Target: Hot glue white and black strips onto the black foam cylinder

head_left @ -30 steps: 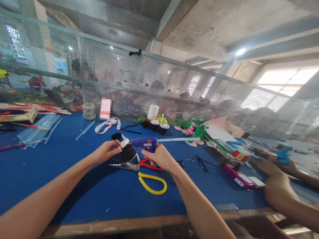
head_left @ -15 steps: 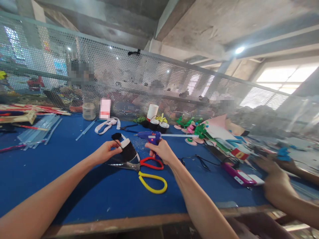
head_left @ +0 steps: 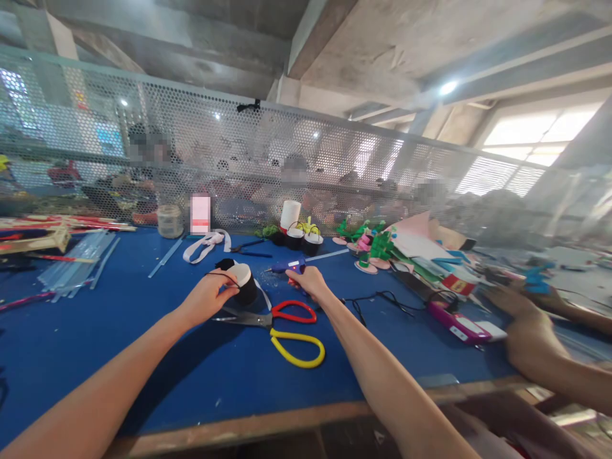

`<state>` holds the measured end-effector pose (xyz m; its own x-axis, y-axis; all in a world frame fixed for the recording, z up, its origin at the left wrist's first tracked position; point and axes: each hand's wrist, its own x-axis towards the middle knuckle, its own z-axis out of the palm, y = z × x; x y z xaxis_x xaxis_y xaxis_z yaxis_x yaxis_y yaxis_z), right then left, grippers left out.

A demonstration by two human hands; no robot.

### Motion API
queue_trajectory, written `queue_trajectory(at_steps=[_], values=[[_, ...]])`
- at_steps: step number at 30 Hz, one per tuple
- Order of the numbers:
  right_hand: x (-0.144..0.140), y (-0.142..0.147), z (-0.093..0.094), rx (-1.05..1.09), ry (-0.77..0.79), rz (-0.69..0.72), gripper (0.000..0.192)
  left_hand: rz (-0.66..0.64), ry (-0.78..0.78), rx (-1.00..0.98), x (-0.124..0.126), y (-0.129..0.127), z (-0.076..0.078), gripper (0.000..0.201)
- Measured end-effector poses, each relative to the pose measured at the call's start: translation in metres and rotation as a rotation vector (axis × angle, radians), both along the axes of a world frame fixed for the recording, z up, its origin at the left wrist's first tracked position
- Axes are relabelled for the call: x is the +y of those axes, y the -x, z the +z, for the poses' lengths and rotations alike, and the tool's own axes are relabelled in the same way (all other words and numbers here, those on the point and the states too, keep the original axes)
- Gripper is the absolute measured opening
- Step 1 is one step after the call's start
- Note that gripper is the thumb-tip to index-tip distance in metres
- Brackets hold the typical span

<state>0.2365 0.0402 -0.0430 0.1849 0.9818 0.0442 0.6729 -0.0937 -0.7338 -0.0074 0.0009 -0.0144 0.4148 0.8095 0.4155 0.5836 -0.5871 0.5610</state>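
A small black cup with a white top [head_left: 245,283] is gripped by the closed fingers of the left hand [head_left: 209,296], just above the blue tabletop [head_left: 119,331]. A blue glue gun [head_left: 288,266], with a clear glue stick projecting to the right, is clasped by the curled fingers of the right hand [head_left: 309,281], just right of the cup. Scissors with red and yellow handles [head_left: 282,326] are laid flat on the tabletop directly near of both hands. A co-worker's hand [head_left: 530,347] is seen at the right edge, beside a purple device [head_left: 456,323].
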Motion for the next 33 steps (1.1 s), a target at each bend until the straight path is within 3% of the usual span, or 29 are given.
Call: queue_trajectory(at_steps=[7,15,17,20,23,27,33], values=[[0.007,0.009,0.01,-0.246,0.075,-0.003,0.042,0.003,-0.052,0.062,-0.001,-0.001,0.0,0.018],[0.014,0.027,0.028,-0.471,0.022,-0.155,0.03,-0.011,-0.098,0.123,-0.001,0.001,0.002,0.015],[0.003,0.039,0.036,-0.489,-0.103,-0.094,0.03,-0.024,-0.14,0.144,-0.001,0.001,0.002,0.014],[-0.021,0.064,0.049,-0.366,-0.49,0.337,0.031,-0.047,-0.197,0.166,0.0,0.0,0.0,0.013],[-0.041,0.087,0.053,-0.364,-0.625,0.581,0.03,-0.079,-0.233,0.171,0.0,-0.001,-0.002,0.013],[-0.044,0.1,0.046,-0.475,-0.539,0.597,0.02,-0.12,-0.243,0.203,-0.002,-0.003,0.001,0.014],[-0.041,0.099,0.041,-0.325,-0.596,0.566,0.008,-0.094,-0.232,0.193,-0.006,-0.005,0.006,0.011]])
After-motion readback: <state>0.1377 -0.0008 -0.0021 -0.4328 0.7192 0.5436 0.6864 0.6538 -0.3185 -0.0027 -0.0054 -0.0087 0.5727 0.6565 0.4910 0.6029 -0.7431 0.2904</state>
